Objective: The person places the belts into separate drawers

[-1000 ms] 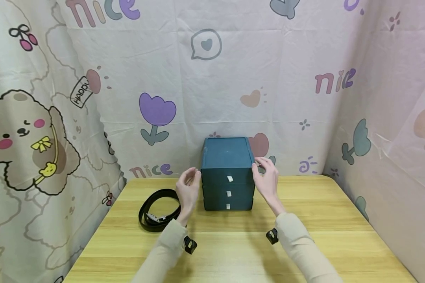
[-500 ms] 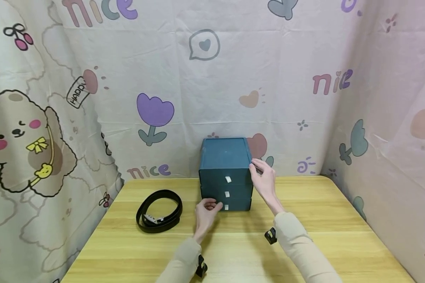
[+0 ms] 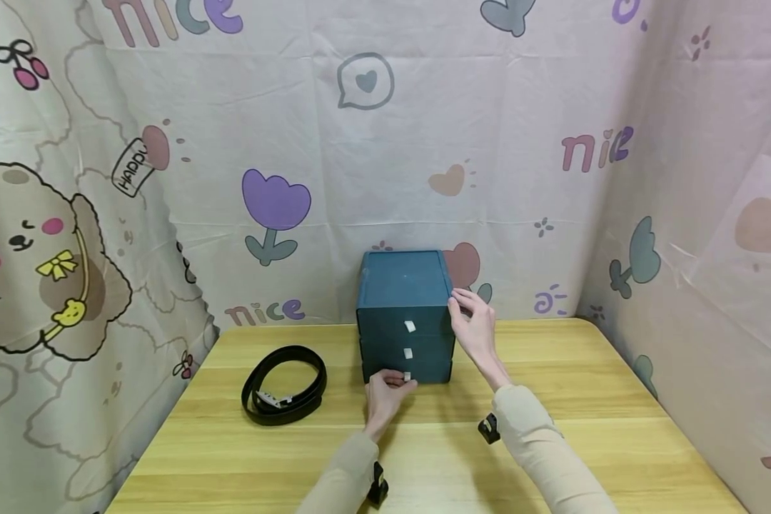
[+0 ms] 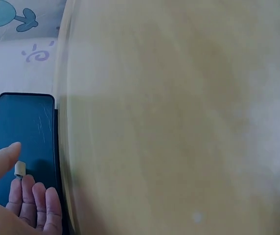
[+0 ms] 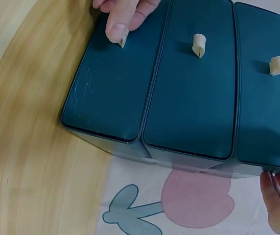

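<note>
A dark teal box with three stacked drawers [image 3: 406,278] stands on the table, each drawer front bearing a small pale pull tab. At the bottom drawer is my left hand [image 3: 384,401], its thumb and fingers extended around the lowest tab [image 4: 20,169]. In the left wrist view a gap shows between thumb and tab, while the fingertips are right at the tab's lower end. My right hand [image 3: 475,325] touches the box's upper right side near the front corner, its fingers relaxed. All the drawers are closed.
A coiled black belt [image 3: 311,404] with a silver buckle [image 3: 270,400] lies left of the box. The wooden table [image 3: 552,414] ends at a printed cloth backdrop [image 3: 527,185] behind and at the sides.
My left hand has left the box's upper left side and come down to the lowest tab, moving right. My right hand stays at the upper right side. The head view shifts slightly.
</note>
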A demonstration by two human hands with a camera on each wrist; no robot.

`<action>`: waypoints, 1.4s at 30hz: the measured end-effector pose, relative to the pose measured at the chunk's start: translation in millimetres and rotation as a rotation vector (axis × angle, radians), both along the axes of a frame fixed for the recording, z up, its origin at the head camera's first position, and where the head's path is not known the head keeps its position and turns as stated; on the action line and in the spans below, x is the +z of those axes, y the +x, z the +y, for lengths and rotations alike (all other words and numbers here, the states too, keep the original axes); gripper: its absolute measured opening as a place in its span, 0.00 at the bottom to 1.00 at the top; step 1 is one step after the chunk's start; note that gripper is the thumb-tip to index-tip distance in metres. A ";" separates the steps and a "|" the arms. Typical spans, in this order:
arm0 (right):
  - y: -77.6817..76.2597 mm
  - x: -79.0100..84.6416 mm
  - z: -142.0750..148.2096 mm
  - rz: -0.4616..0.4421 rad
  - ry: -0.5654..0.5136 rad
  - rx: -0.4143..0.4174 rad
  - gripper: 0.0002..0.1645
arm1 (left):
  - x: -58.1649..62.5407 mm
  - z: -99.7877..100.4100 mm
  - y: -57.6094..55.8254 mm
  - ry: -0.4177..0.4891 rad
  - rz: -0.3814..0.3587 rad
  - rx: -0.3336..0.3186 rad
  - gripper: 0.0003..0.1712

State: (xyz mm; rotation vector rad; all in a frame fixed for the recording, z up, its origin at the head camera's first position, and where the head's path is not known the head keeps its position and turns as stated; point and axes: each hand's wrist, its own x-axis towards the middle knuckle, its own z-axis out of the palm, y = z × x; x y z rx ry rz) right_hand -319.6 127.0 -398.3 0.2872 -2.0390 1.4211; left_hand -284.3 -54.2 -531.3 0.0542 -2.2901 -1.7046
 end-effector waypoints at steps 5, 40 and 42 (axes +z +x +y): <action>-0.2 -0.5 0.0 0.008 0.010 -0.005 0.17 | -0.3 -0.2 -2.4 -0.018 -0.007 0.013 0.12; -2.2 -2.5 -0.1 0.041 0.009 -0.017 0.16 | -2.7 -6.9 -5.7 -0.094 -0.018 -0.044 0.07; -2.3 -2.5 0.2 0.040 0.009 -0.017 0.16 | -2.1 -7.9 -4.9 -0.084 -0.017 -0.059 0.07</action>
